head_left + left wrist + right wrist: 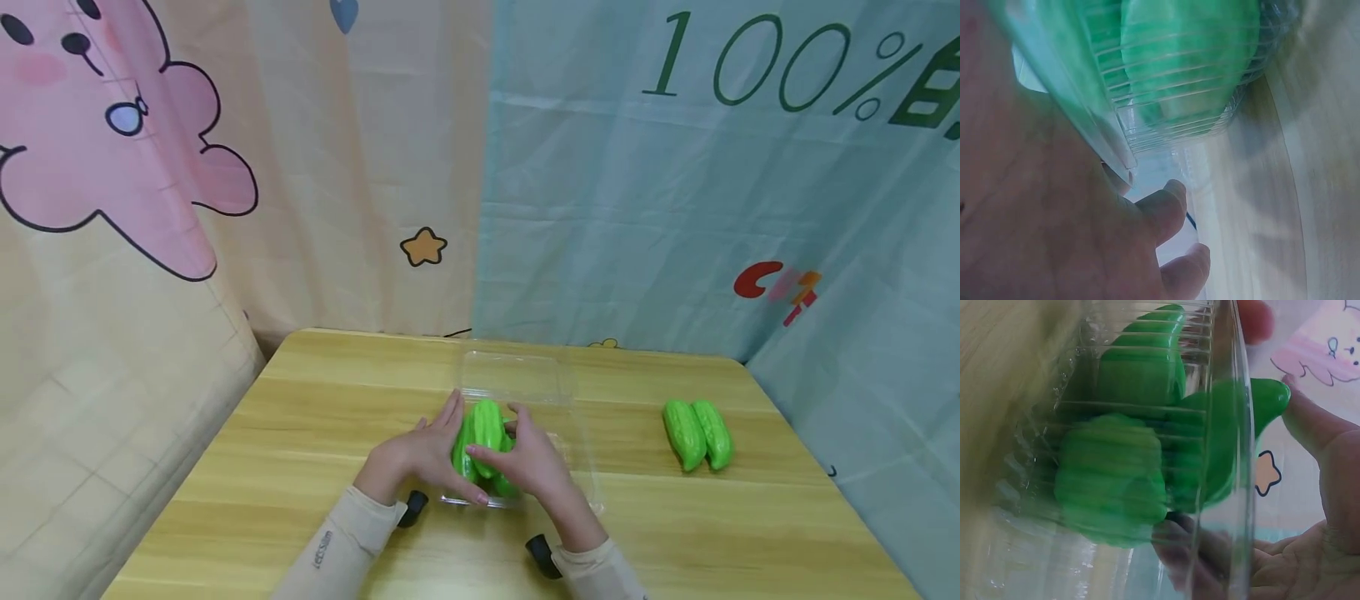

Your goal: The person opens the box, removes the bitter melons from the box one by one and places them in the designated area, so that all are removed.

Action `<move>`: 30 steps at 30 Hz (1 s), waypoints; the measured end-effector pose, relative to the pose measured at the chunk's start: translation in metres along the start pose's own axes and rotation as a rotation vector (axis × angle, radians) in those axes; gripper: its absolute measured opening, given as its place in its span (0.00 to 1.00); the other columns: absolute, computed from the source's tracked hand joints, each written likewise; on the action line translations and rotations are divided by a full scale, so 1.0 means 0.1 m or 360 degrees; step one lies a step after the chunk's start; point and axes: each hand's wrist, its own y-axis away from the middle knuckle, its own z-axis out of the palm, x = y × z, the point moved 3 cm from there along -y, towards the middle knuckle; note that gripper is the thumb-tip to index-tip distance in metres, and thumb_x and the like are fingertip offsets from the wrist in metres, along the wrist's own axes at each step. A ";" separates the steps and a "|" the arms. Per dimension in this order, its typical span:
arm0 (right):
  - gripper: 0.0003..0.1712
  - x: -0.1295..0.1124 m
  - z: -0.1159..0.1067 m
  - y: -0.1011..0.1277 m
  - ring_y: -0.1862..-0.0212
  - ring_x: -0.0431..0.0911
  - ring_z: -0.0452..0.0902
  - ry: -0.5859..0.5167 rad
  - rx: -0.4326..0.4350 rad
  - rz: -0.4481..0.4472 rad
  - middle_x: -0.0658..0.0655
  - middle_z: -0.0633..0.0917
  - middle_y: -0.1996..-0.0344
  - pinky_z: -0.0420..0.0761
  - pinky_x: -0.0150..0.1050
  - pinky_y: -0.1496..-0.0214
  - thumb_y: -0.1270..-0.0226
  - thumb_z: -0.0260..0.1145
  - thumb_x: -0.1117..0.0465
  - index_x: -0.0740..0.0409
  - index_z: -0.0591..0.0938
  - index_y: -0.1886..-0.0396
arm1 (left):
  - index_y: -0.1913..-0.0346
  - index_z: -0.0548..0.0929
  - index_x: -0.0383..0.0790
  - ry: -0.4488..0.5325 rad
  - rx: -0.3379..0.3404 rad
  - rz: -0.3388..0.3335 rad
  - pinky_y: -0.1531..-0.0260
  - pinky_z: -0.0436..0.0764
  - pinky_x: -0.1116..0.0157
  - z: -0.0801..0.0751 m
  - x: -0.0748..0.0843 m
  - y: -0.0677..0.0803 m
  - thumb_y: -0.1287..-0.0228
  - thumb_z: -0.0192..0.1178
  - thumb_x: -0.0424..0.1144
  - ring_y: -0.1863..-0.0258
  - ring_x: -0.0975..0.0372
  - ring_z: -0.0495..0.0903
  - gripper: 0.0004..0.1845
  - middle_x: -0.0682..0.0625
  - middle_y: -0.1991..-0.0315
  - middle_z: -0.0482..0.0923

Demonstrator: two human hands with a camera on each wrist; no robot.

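Note:
Green bumpy bitter melons fill the left part of a clear plastic clamshell box [517, 502], whose lid [513, 372] lies folded back. One bitter melon [488, 437] rests on top of the others. My right hand [531, 458] reaches over the box and holds this top melon, thumb across it and fingers on its right side; in the right wrist view its tip [1269, 400] rises above the rim. My left hand [427, 454] lies along the box's left side, fingers extended and thumb toward the front edge. Through the ribbed wall, the left wrist view shows a melon [1188, 56].
Two more bitter melons [698, 435] lie side by side on the wooden table [315, 450] at the right. A printed curtain [615, 208] hangs behind the table. Black camera mounts [542, 556] sit at both wrists.

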 end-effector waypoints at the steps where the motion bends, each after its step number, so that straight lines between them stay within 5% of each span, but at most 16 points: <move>1: 0.61 -0.01 0.00 0.01 0.42 0.63 0.77 0.0020 0.0010 0.0005 0.72 0.78 0.39 0.78 0.60 0.43 0.44 0.76 0.38 0.70 0.58 0.25 | 0.21 0.29 0.36 -0.0002 -0.0004 0.0000 0.27 0.41 0.41 0.00 0.01 0.00 0.62 0.75 0.72 0.22 0.48 0.39 0.82 0.41 0.20 0.20; 21: 0.49 -0.03 0.04 -0.03 0.62 0.48 0.78 0.0290 0.0026 -0.0097 0.61 0.83 0.53 0.82 0.46 0.63 0.42 0.78 0.46 0.69 0.68 0.30 | 0.21 0.29 0.35 -0.0044 -0.0046 -0.0031 0.27 0.42 0.41 -0.04 0.01 -0.08 0.61 0.75 0.73 0.21 0.49 0.35 0.82 0.42 0.20 0.21; 30: 0.47 -0.01 0.02 -0.01 0.56 0.49 0.79 0.0244 -0.0011 -0.0118 0.62 0.82 0.46 0.82 0.49 0.57 0.41 0.78 0.47 0.64 0.70 0.29 | 0.21 0.29 0.37 -0.0034 -0.0045 -0.0041 0.27 0.43 0.41 -0.02 -0.02 -0.04 0.59 0.74 0.72 0.22 0.44 0.40 0.81 0.43 0.20 0.20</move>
